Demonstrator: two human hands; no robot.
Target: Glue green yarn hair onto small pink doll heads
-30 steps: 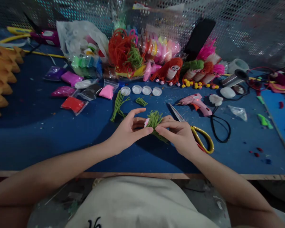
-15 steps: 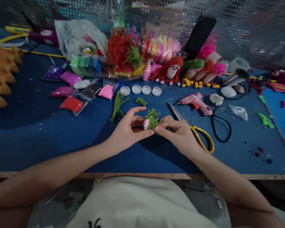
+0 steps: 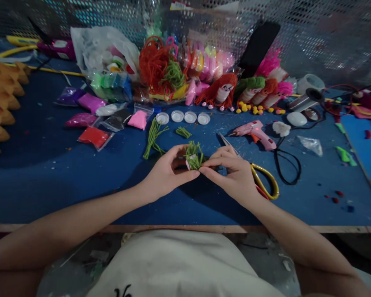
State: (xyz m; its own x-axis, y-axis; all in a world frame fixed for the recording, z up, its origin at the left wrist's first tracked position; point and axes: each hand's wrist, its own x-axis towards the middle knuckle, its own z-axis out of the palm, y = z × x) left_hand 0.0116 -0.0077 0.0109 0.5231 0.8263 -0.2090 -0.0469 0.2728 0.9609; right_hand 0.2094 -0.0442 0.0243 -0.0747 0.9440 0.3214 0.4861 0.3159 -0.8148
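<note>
Between my hands, above the blue table, is a small doll with green yarn hair (image 3: 194,155); only a sliver of its pale pink-white face shows at the lower left. My left hand (image 3: 170,171) curls around it from the left, thumb below and fingers behind. With thumb and forefinger pinched together, my right hand (image 3: 230,169) touches the yarn's lower right edge. Scissors with yellow handles (image 3: 264,179) lie partly under my right hand. Behind my left hand are a bundle of green yarn strands (image 3: 153,138) and a shorter cut bunch (image 3: 183,132).
A pink glue gun (image 3: 255,133) lies right of the scissors, its black cord looping nearby. White round caps (image 3: 190,117) stand in a row. Finished yarn-haired dolls (image 3: 225,91) line the back. Bagged clay packets (image 3: 94,136) lie left, near an orange egg tray (image 3: 1,103).
The doll has turned in my hands, so its face is now mostly hidden behind the green yarn. My left fingers have closed in around it, and my right hand has shifted slightly.
</note>
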